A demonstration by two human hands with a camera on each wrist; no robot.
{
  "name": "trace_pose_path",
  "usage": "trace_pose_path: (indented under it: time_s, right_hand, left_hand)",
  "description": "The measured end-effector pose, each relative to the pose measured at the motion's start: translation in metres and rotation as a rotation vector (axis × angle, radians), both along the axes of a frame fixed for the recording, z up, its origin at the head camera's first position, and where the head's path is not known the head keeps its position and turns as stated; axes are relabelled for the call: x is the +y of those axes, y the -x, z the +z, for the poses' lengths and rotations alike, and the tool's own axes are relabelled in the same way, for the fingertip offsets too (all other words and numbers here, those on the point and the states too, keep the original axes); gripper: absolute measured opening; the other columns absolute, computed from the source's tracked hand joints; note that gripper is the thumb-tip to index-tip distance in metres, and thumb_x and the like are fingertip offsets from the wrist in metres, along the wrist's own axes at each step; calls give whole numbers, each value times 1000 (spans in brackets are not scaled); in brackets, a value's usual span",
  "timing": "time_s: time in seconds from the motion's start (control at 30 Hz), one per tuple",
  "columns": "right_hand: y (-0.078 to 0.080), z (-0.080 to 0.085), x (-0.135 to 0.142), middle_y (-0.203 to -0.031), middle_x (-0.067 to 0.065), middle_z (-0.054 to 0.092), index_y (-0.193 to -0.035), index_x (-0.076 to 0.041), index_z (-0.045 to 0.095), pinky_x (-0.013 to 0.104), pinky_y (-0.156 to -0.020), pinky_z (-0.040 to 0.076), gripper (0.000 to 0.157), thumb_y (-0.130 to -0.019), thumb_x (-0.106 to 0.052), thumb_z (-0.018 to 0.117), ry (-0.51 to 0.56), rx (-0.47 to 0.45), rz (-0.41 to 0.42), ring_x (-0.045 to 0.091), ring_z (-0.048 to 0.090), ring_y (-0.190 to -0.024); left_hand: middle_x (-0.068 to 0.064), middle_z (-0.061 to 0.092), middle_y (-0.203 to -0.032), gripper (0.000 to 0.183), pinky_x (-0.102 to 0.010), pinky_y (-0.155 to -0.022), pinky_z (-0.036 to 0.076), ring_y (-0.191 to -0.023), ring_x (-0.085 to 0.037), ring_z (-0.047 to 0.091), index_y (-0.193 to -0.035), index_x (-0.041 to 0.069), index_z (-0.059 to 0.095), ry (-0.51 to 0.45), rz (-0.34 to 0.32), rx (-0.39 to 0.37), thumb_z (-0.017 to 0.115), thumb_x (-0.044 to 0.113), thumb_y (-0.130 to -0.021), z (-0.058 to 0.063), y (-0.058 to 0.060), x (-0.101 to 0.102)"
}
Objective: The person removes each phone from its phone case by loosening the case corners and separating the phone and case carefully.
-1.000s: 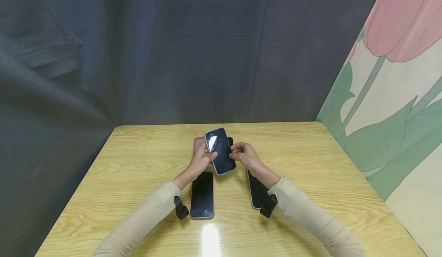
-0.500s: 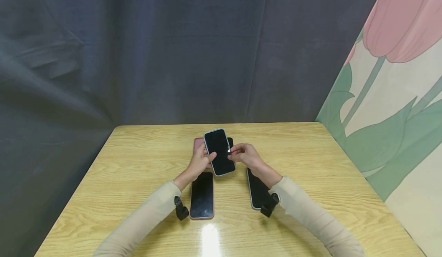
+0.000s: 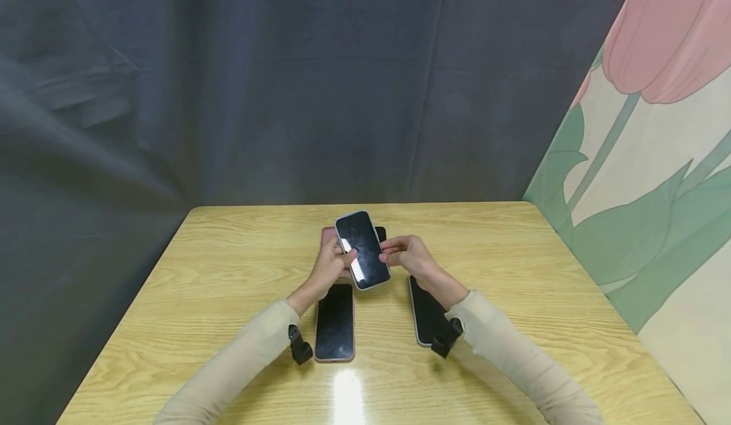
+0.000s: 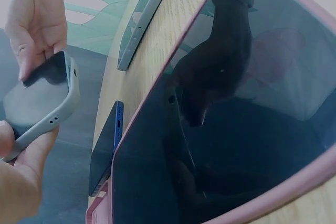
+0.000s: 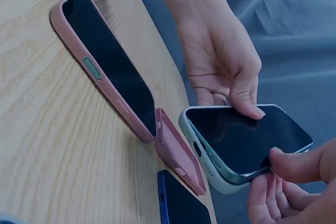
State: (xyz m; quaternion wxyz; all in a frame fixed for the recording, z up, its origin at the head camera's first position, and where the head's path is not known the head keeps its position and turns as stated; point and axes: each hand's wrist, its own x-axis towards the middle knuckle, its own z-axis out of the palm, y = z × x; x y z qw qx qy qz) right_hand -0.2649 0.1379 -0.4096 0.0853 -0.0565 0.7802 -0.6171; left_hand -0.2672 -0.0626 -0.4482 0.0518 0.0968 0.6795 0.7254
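A smartphone (image 3: 368, 244) with a black screen is held above the table, tilted, in a pale blue-green phone case (image 5: 223, 185). In the right wrist view, one long side of the phone stands slightly proud of the case rim near the right hand. My left hand (image 3: 328, 266) grips the cased phone, its thumb on the screen and fingers behind. At the other edge, my right hand (image 3: 410, 259) pinches the phone's side, with the thumb at the screen edge and fingers at the case. The fingers behind the case are partly hidden.
A phone in a pink case (image 3: 335, 323) lies nearer on the wooden table. Behind the held phone are a pink phone case (image 3: 328, 233) and a dark blue phone (image 3: 381, 233), both partly covered. Another phone (image 3: 425, 317) in a pale rim lies under the right forearm.
The held phone has tilted slightly, shifting the screen's reflection. Both hands stay on it in nearly the same place.
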Motion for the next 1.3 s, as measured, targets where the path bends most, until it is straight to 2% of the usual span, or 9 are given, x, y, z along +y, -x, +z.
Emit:
trace_pose_path:
  time_s: [0.2, 0.43, 0.6, 0.83, 1.17, 1.3]
  right_hand:
    - [-2, 3, 1, -98, 14, 63, -125, 15, 57, 24, -76, 51, 37, -90, 8, 64, -10, -40, 77, 15, 59, -81]
    - [-5, 3, 4, -85, 5, 64, -112, 14, 65, 25, -72, 50, 21, -92, 7, 62, 9, 45, 149, 15, 57, -76]
    - [-4, 1, 5, -88, 6, 65, -111, 9, 68, 27, -73, 49, 19, -93, 3, 64, 4, 59, 161, 18, 56, -78]
    - [-4, 0, 4, -94, 11, 70, -113, 10, 66, 35, -80, 55, 22, -94, -1, 65, 23, 37, 207, 18, 64, -81]
    - [-2, 2, 4, -98, 16, 72, -118, 13, 62, 43, -88, 56, 26, -95, 0, 62, 18, -22, 146, 16, 69, -82]
    - [0, 2, 5, -106, 21, 70, -122, 13, 60, 43, -87, 56, 29, -96, 3, 59, 8, -30, 105, 21, 69, -90]
  left_hand:
    - [-25, 66, -108, 32, -52, -78, 57, -86, -26, 69, -130, -5, 47, 25, 36, -2, 55, 0, -99, -2, 2, 0]
    - [-26, 66, -109, 32, -52, -80, 57, -92, -29, 69, -129, -5, 48, 50, 37, 12, 57, 2, -99, 2, 0, -2]
    - [-25, 67, -107, 30, -47, -77, 58, -90, -29, 70, -125, -5, 48, 56, 62, -5, 58, 2, -98, -2, 3, -2]
    - [-24, 66, -108, 28, -49, -78, 58, -89, -28, 69, -122, -5, 47, 39, 86, -39, 59, 2, -97, -1, 1, -3]
    - [-20, 68, -102, 29, -42, -73, 60, -84, -25, 70, -119, -4, 49, 59, 61, -77, 62, 12, -98, -1, 1, -6]
    - [-19, 68, -102, 30, -39, -72, 60, -82, -23, 70, -119, -5, 49, 58, 47, -98, 62, 14, -99, 1, 3, -9]
